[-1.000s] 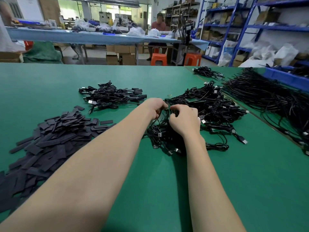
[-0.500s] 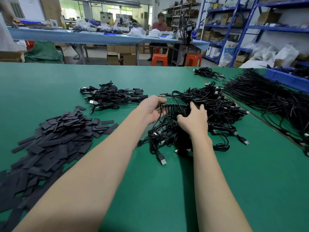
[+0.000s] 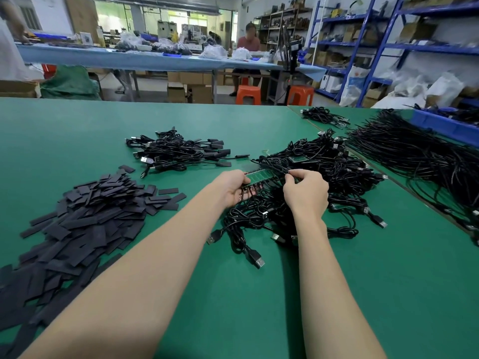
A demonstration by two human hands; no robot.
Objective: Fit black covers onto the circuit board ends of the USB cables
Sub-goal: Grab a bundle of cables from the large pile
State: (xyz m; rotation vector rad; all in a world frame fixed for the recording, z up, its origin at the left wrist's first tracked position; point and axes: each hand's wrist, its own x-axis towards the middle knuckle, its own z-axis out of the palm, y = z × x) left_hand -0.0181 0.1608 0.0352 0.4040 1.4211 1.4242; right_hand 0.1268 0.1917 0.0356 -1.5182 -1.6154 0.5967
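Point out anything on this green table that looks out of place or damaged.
Nothing looks damaged. The cable heap under both hands is tangled, with USB plugs straggling toward the near edge. A few black covers lie apart from their pile. The left hand holds a green board strip; the right hand pinches a cable.

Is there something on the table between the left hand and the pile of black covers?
Nothing visible. Bare green table lies between the left hand, which holds the green board strip, and the covers to its left.
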